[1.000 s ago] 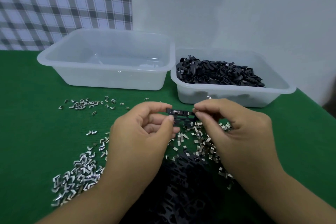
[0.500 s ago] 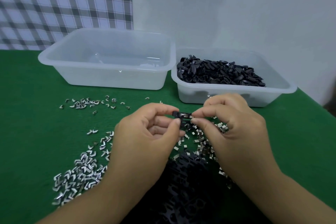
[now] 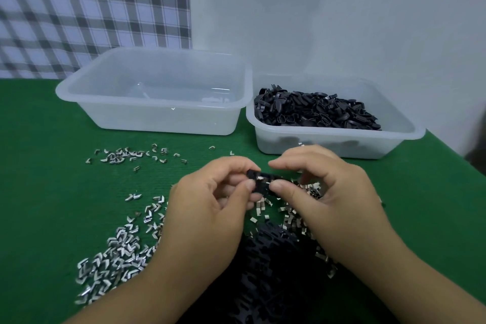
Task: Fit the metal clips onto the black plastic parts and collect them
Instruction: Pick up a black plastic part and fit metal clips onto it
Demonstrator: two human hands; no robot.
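1. Black plastic part [image 3: 263,183] is held just above the bench, between both hands. The left hand [image 3: 210,202] grip pinches one end and the right hand [image 3: 328,192] grip pinches the other.
2. Metal clip [image 3: 261,178] glints on the part; can't tell if it is seated.
3. Likely handling: part light, stiff, tiny; clip thin, springy, slippery. Best to hold the part by its ends.
4. Green bench [image 3: 52,192] is strewn with loose clips [image 3: 113,258]; black parts pile [image 3: 271,250] lies near the body.
5. Right tub [image 3: 336,139] holds black pieces, left tub [image 3: 147,121] sits beside it. Plaid curtain [image 3: 92,8] and pale wall [image 3: 342,8] behind.
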